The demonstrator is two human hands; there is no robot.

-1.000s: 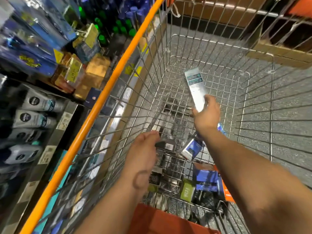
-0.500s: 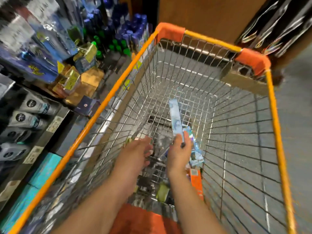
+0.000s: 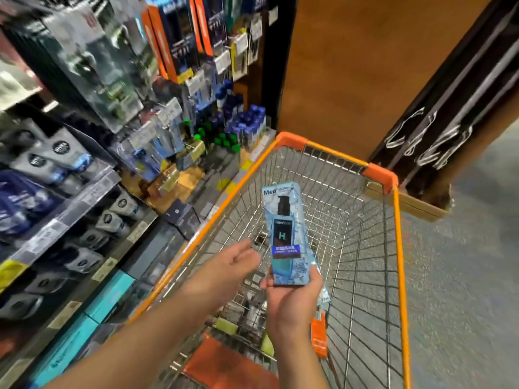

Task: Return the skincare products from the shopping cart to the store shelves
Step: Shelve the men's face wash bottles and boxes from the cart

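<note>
Right hand [image 3: 292, 297] grips blue box [image 3: 285, 237] above cart [image 3: 398, 248] — left hand [image 3: 230, 265] open.

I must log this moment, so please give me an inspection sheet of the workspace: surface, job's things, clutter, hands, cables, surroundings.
Surface: wire shopping cart with orange rim.
Job's things: blue skincare box, upright over the cart; more packages on the cart floor near the person.
Clutter: nothing seen.
Hands: right hand grips the box's lower end; left hand open beside it, touching nothing.
Cables: nothing seen.
Surroundings: stocked store shelves on the left, brown panel ahead.
</note>
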